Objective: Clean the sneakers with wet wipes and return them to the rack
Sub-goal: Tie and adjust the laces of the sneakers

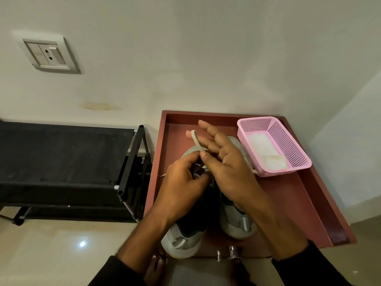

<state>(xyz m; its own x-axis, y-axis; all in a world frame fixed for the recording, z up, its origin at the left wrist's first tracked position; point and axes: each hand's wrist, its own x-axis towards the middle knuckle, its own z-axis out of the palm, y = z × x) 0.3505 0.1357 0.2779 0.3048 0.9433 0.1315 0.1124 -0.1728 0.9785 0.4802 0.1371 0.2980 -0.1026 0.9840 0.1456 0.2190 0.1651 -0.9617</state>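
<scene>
Spanning the far background beyond both hands, a pale wall (185, 48) is seen, with a switch-and-socket plate (50, 54) mounted well out to the left of the left hand. Further left of the left hand and lower, a black fabric shoe rack (61, 162) is set against that wall, its black corner post (132, 159) just left of the reddish-brown table (288, 203). Under both hands the table's raised rim is visible; two grey sneakers (237, 219) are placed on it side by side, heels toward the person, toes away. The left sneaker (183, 242) is partly covered by the left hand (181, 182), whose fingers are curled and pinched around the laces at the shoe's throat. The right hand (224, 159) is held above the right sneaker, fingers spread and mostly straight, with a grey lace (195, 141) looped over its index finger (grip beyond that loop cannot be told). Just right of the right hand, a pink perforated basket (274, 145) sits on the table, touching the right sneaker's toe side, with white wipes (263, 149) lying inside. Near the wrists, two small metal knobs (226, 252) are seen at the table's near edge. Dark sleeves (309, 265) cover both forearms.
</scene>
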